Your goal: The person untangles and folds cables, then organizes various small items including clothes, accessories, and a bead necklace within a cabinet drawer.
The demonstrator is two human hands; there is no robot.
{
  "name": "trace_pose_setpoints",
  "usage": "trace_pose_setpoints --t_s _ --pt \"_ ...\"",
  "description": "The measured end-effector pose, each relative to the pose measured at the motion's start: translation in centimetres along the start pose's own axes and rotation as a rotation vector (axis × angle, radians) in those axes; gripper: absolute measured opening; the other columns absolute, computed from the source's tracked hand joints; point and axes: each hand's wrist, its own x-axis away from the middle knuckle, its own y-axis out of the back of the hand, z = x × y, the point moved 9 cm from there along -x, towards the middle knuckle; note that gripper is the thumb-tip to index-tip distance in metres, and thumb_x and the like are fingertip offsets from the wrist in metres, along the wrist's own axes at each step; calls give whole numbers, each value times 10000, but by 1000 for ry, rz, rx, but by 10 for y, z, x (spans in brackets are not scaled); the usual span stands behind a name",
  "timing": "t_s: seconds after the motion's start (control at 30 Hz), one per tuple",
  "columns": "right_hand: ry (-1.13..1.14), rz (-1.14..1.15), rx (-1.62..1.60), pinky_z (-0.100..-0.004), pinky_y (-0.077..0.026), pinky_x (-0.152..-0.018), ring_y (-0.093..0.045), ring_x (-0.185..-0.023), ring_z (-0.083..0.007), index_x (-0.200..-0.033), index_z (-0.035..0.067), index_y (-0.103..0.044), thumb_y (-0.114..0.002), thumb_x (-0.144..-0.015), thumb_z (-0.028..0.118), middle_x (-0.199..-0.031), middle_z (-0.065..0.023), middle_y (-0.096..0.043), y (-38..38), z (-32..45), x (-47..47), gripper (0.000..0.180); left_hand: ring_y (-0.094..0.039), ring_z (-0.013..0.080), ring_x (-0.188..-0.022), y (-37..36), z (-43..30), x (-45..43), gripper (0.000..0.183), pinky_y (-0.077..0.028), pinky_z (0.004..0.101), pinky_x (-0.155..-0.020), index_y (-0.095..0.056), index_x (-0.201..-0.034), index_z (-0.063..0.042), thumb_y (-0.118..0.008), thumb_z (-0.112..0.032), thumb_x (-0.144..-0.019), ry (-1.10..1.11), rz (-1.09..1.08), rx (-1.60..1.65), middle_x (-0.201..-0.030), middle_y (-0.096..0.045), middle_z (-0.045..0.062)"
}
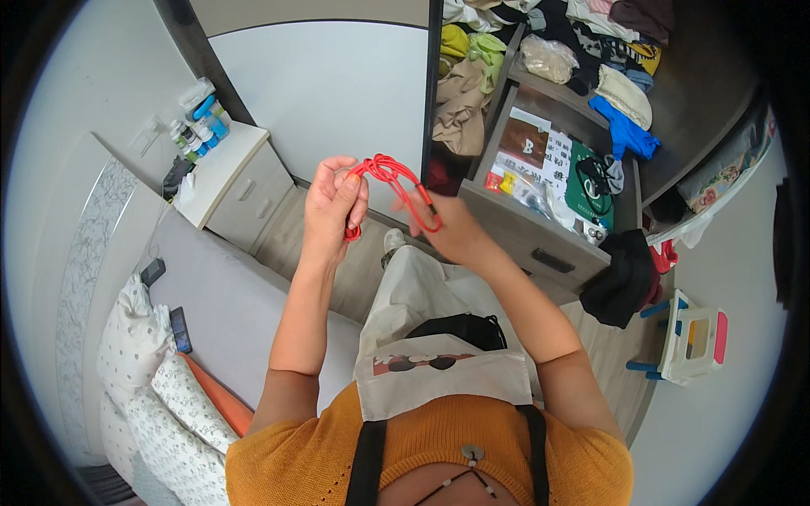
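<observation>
A red cable point(387, 166), looped into a loose bundle, hangs between my two hands in front of my lap. My left hand point(335, 199) is closed on one part of it, with the thumb pressed on the loops and a short red loop showing below the fingers. At the other side, my right hand point(443, 221) is blurred and lies behind a red loop with a black piece on it; whether its fingers grip the cable is unclear. A black pouch point(459, 330) rests on my lap above the printed bib of an apron point(443, 386).
An open drawer point(538, 237) with papers, packets and a black cable point(593, 180) juts out at the right, below shelves of clothes. Black cloth point(617, 278) hangs at its corner. A bed point(215, 278) with a phone point(180, 329) and a white nightstand point(243, 183) stand left. A small plastic chair point(693, 341) is at the right.
</observation>
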Motion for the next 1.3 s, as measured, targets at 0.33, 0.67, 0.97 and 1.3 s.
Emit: trace_pose_setpoints --t_s 0.33,0.67,0.97,1.3 --pt "215 46 333 -363 -459 -613 -582 -689 -295 -920 45 -579 -574 -849 246 -758 -128 -596 -13 60 27 213 -377 26 -562 21 7 6 218 -304 183 -484 -610 -1080 -31 -524 -154 -922 -7 -129 -517 -760 -513 -42" --pt "5 -63 -176 -252 -403 -553 -466 -604 -70 -836 -4 -574 -526 -898 231 -615 -8 -503 27 21 -6 249 -421 48 -516 -30 8 29 153 -303 186 -436 -548 -973 -33 -516 -174 -923 238 421 -82 -708 -548 8" --pt "12 195 244 -404 -456 -693 -608 -788 -294 -1056 52 -531 -460 -914 318 -812 -140 -621 -38 21 22 309 -377 51 -452 16 3 -1 147 -262 187 -383 -481 -933 -67 -512 -211 -935 -45 -129 -48 -738 -560 33" --pt "287 -137 456 -409 -446 -583 -578 -704 -328 -856 64 -535 -520 -885 292 -740 -119 -580 14 79 19 231 -447 60 -531 18 10 6 82 -354 204 -477 -531 -914 -39 -551 -117 -900 2 -71 -427 -783 -612 31"
